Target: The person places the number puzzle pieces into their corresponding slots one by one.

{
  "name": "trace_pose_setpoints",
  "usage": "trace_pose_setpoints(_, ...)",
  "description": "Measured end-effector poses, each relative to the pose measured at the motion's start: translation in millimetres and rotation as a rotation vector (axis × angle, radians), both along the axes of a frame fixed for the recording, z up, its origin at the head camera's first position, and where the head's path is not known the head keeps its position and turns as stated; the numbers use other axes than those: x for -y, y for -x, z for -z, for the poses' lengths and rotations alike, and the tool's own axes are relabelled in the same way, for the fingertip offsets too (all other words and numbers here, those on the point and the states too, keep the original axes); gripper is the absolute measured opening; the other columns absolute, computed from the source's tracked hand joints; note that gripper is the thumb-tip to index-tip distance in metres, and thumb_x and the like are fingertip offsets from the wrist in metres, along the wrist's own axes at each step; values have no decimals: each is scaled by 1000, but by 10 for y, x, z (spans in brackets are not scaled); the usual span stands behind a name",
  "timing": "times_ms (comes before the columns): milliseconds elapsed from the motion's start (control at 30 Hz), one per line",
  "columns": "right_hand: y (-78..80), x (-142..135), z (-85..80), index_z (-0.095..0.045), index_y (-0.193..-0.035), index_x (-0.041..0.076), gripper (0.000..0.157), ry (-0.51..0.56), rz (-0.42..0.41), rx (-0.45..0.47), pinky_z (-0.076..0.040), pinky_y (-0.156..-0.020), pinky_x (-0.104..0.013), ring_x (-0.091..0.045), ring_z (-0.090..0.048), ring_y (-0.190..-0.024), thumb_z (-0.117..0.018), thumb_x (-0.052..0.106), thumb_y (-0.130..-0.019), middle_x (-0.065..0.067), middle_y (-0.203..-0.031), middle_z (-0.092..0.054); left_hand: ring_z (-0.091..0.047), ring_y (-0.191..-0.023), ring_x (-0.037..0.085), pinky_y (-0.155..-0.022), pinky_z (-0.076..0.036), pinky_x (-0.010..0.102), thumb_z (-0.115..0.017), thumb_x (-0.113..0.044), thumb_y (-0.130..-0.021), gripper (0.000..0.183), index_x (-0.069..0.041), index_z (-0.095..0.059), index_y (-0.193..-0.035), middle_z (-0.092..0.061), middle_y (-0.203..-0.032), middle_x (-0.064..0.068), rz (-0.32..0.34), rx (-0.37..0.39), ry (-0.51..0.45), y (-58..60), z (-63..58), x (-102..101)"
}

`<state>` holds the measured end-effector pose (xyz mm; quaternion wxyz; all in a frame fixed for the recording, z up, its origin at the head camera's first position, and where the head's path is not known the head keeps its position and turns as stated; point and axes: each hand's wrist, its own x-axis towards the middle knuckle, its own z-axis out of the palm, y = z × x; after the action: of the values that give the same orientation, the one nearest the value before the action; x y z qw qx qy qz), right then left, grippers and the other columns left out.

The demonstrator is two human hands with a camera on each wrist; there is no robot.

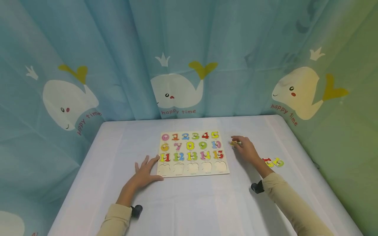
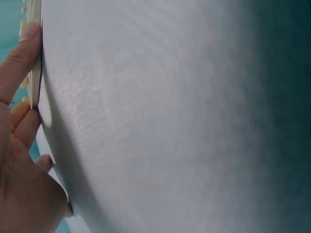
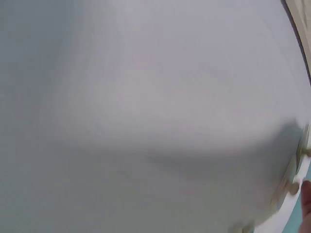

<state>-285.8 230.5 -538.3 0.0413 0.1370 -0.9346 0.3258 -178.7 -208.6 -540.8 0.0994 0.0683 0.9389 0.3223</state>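
A wooden number puzzle board [image 1: 192, 177] lies on the table, with knobbed numbers 0 to 15 in three rows and a bottom row of bare recesses. My left hand [image 1: 144, 175] is at its lower left corner, thumb along the near edge and a fingertip at the left side, the other fingers spread. In the left wrist view the thumb touches the board's edge [image 2: 35, 92]. To the right of the board, my right hand [image 1: 246, 149] reaches over small puzzle pieces [image 1: 235, 143], partly hidden by its fingers. In the right wrist view a fingertip is close to a piece's knob [image 3: 292, 188].
Two more number pieces, one red and yellow [image 1: 268, 162] and one yellow and green [image 1: 278, 162], lie beside my right forearm. A white cloth [image 1: 189, 203] covers the table. A blue curtain with whales [image 1: 177, 91] hangs behind it.
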Motion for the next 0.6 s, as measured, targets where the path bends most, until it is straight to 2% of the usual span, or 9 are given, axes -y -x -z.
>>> trace_pose_setpoints(167, 99, -136, 76, -61, -117, -4, 29, -76, -54, -42, -44, -86, -50, -34, -56, -99, -62, 0, -89, -15, -101, -67, -6, -139, 41, -100, 14, 66, -79, -48, -69, 95, -12, -35, -145, -29, -150, 17, 1, 11, -11, -7, 17, -17)
trace_pose_setpoints(267, 104, -163, 118, -61, -115, -4, 28, -70, -58, -79, -45, -83, -49, -32, -58, -93, -63, -2, -87, -14, -96, -68, -6, -139, 40, -101, 13, 66, -78, -50, -69, 95, -13, -35, -146, -29, -150, 16, 1, 16, 3, -7, 36, -35)
trace_pose_setpoints(467, 39, -23, 62, -59, -120, -1, 34, 60, 35, -105, -43, -81, -49, -31, -54, -93, -66, 4, -87, -16, -97, -66, -6, -140, 40, -101, 13, 65, -78, -50, -70, 95, -13, -34, -146, -28, -151, 16, -2, 21, 4, -5, 10, -32)
trace_pose_setpoints(600, -3, 310, 12, -61, -117, 0, 36, 149, 18, -151, -41, -79, -45, -28, -54, -89, -71, 8, -84, -12, -90, -67, -6, -140, 40, -102, 13, 64, -78, -49, -70, 95, -14, -33, -146, -26, -151, 17, -11, 32, 11, 2, -21, -3)
